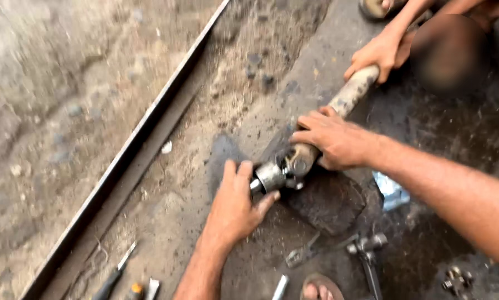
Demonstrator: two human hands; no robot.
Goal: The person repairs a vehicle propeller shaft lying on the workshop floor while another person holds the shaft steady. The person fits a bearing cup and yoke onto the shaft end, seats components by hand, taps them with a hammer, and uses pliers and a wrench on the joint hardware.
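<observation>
A dirty metal drive shaft lies slanted across a greasy floor, its jointed end resting on a dark flat block. My right hand grips the shaft just behind the joint. My left hand cups the shiny metal cap at the joint's near end, fingers curled on it. Another person's hand holds the far end of the shaft at the upper right.
A long steel rail runs diagonally at the left. Loose tools lie near the bottom: a screwdriver, a hammer-like tool, small metal parts. A sandalled foot shows at the bottom edge. A crumpled foil scrap lies beside the block.
</observation>
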